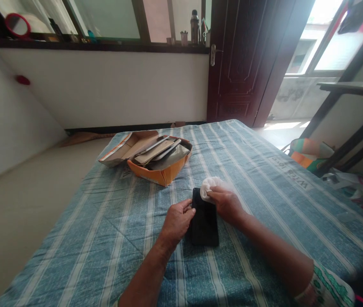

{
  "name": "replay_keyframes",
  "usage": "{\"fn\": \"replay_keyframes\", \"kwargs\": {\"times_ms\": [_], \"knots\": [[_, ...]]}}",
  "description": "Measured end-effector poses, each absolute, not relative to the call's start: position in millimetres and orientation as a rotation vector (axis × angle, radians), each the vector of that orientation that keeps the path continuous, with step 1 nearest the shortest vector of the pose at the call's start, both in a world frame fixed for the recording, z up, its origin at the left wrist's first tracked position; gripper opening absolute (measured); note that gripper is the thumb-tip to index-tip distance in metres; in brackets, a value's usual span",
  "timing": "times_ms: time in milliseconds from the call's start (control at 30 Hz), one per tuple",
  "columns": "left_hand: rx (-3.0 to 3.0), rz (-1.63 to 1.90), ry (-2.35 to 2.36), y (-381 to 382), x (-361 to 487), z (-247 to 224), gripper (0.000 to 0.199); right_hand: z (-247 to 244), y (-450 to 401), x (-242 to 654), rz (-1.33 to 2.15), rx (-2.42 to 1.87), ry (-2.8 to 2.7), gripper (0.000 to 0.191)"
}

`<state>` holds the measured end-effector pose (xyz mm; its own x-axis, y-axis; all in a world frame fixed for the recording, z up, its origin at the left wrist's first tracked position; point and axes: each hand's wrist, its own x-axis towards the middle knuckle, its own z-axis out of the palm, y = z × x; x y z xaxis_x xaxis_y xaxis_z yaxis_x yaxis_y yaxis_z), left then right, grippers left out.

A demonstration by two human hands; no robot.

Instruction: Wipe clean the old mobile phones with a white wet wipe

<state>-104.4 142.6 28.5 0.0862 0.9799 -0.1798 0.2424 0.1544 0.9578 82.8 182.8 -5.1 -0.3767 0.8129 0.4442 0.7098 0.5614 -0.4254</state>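
A black phone (pixel 204 226) lies flat on the blue striped cloth, screen side dark. My left hand (pixel 177 219) grips its left edge with thumb and bent fingers. My right hand (pixel 228 204) is closed on a crumpled white cloth (pixel 209 187), which rests against the phone's upper right part. Beyond my hands, an open orange box (pixel 165 174) holds several flat, phone-like items (pixel 157 152), some brown, some pale. Its lid is folded back to the left.
The blue striped cloth (pixel 105 238) covers a wide surface. Behind it stand a white wall (pixel 120 85) and a dark red door (pixel 239 64). A ledge with a thermos (pixel 194 27) runs along the window. At the right is a dark stand (pixel 354 88) beside some bags.
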Motion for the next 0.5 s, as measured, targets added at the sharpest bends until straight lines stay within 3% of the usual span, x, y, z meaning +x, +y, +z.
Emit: {"fn": "replay_keyframes", "kwargs": {"times_ms": [200,333,500], "knots": [[1.675,0.807,1.503,145.6,-108.1,29.1,0.022,3.7,161.7,66.6,0.123,-0.947,-2.413,0.027],[1.728,0.778,1.666,146.1,-107.1,29.7,0.025,11.0,182.5,57.6,0.105,-1.033,-2.528,0.019],[1.695,0.670,1.712,140.9,-110.1,38.7,0.051,15.7,212.7,67.9,0.154,-1.196,-2.461,0.024]]}}
